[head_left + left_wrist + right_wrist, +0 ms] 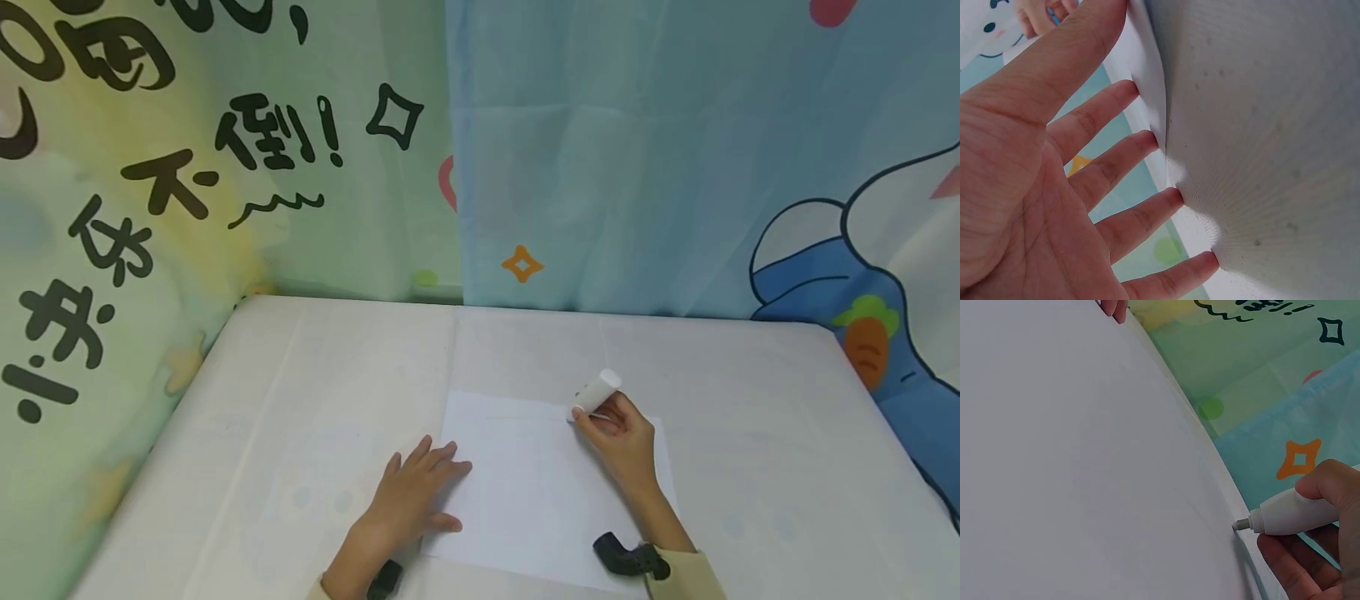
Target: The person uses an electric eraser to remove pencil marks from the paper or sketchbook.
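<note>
A white sheet of paper [532, 500] lies on the table in the head view. My right hand [626, 442] pinches a thick white pen-shaped tool [602, 388] over the sheet's far right part. In the right wrist view the tool's narrow grey tip [1243, 524] meets the paper close to its edge. My left hand [411, 496] is spread at the sheet's left edge, fingers apart. Seen from the left wrist, its fingertips [1147, 139] press down along the paper's edge [1154, 69], some on the paper and the others on the cloth.
A white cloth [337, 400] covers the table. Printed curtains hang behind it, green with black characters [266, 133] on the left and blue [637, 167] on the right. Black wrist mounts [628, 558] sit by both cuffs.
</note>
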The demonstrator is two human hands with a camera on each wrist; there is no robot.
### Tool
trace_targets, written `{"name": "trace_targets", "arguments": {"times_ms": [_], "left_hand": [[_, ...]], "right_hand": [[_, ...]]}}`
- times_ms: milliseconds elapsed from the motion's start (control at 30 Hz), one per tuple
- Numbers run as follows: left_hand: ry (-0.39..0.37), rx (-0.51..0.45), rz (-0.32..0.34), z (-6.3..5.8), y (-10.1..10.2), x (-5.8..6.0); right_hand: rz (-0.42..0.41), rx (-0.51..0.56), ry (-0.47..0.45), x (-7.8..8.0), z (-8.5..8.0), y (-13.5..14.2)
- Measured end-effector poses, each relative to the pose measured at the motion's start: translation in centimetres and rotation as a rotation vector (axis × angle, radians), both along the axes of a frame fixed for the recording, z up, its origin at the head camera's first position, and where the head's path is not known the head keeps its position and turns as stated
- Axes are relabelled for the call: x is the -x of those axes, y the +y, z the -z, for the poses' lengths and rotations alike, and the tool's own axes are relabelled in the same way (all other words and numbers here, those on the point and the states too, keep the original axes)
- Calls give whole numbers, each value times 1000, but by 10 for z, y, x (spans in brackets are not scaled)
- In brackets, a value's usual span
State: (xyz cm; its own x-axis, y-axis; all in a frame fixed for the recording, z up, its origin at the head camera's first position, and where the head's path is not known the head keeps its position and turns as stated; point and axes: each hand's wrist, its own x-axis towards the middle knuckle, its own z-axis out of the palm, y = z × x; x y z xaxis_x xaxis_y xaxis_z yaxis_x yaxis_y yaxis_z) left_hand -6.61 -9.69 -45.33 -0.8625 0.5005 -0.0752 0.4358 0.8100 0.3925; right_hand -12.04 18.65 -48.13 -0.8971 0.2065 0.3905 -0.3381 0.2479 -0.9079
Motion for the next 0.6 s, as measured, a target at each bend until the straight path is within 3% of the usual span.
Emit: {"name": "trace_targets", "arguments": {"times_ms": [233, 467, 600], "left_hand": [[8, -5, 0, -2, 0, 0], [10, -12, 4, -3, -1, 0], [5, -13, 4, -3, -1, -1]], "right_hand": [[-17, -22, 18, -5, -15, -5], [-12, -8, 1, 4, 8, 4], [-9, -5, -14, 5, 12, 5]]}}
